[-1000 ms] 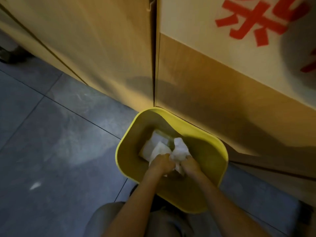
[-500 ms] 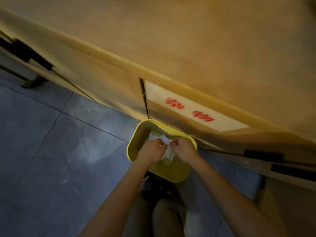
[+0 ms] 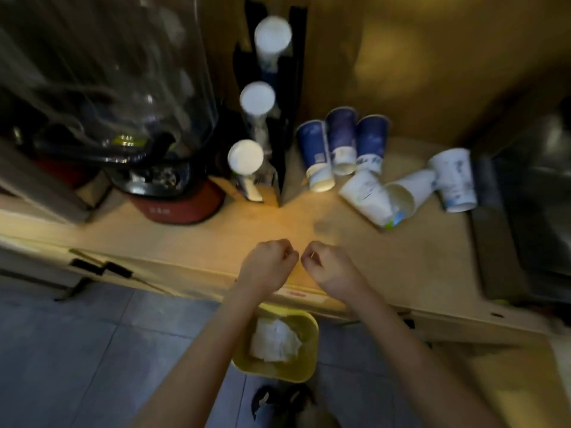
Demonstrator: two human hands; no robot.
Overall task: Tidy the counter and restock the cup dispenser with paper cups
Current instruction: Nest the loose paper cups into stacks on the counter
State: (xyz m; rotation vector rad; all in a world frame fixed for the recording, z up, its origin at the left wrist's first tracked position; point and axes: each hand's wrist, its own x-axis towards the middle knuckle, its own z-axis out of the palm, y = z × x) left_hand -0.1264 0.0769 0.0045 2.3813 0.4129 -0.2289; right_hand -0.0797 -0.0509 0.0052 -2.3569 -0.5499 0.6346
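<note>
While both hands hover empty, the left hand [image 3: 268,264] and right hand [image 3: 327,267] curled and nearly touching over the tan wooden counter [image 3: 185,236], risks lie ahead. Beside the tall black slotted cup dispenser [image 3: 296,88], three glossy blue paper cups [image 3: 341,140] crowd together; further right, tapered white paper cups [image 3: 401,193] lie tipped. Light and round, they could roll off or crush under a hard grip.

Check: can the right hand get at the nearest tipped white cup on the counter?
Probably yes. The right hand hovers over bare counter, and nothing stands between it and the tipped white cup.
</note>
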